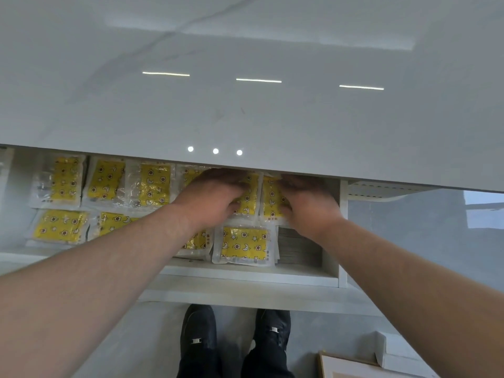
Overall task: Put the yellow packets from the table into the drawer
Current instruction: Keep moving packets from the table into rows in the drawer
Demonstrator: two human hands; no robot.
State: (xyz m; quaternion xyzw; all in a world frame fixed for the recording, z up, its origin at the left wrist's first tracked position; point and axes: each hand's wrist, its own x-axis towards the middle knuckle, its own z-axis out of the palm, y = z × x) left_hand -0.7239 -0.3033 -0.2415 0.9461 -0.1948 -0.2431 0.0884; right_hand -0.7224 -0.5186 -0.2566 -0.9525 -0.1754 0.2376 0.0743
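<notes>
While the drawer [245,276] stands pulled out from under the white table [245,110], the person leans over it with both bare arms reaching in toward 12 o'clock. The yellow packets [65,181] lie flat inside in two rows. Those in the far row have their long axis running from 12 to 6 o'clock. Those in the near row, such as the front packet [244,242], are turned sideways, long axis from 9 to 3 o'clock.

The left hand [212,197] has its fingers bent down onto one far-row packet [249,199]. The right hand [311,205], just beside it at 3 o'clock, has bent fingers on the neighbouring packet [271,199]. The table edge shades the fingertips, so I cannot tell whether either hand grips or only presses.

A grey stack of sheets [300,248] fills the drawer's corner at 3 o'clock. Below, at 6 o'clock, black shoes [197,331] stand on the floor, and a wooden frame [343,366] lies toward 4 o'clock.
</notes>
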